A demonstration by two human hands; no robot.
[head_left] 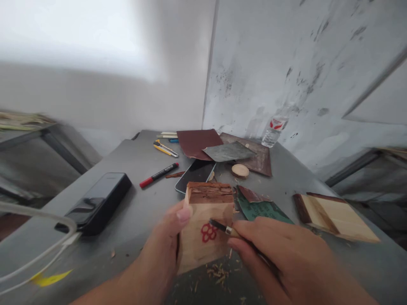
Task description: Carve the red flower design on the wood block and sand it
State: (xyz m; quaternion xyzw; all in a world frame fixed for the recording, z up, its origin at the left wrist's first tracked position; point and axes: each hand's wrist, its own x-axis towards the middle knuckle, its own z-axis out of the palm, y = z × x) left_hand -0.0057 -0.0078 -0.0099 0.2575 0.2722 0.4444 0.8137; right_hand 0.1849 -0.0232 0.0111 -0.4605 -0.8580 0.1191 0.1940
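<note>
My left hand [165, 237] grips a pale wood block [197, 258] by its left side, the thumb lying on its front face. Bark runs along the block's top edge, and a red flower outline [209, 233] is drawn on the face. In my right hand [280, 254] is a wood carving knife [219, 225] with a dark metal tip, a metal collar and a wooden handle. Its tip is at the upper edge of the red flower; whether it cuts into the wood I cannot tell. My right fingers wrap the handle and hide most of it.
Wood shavings [219, 273] lie below the block. Behind it are a phone [193, 174], a red marker [159, 175], a yellow utility knife [165, 148], sandpaper sheets [200, 142] and a wood disc [240, 171]. A black device [95, 203] with a white cable sits left, more wood [337, 216] right, a bottle [274, 131] far back.
</note>
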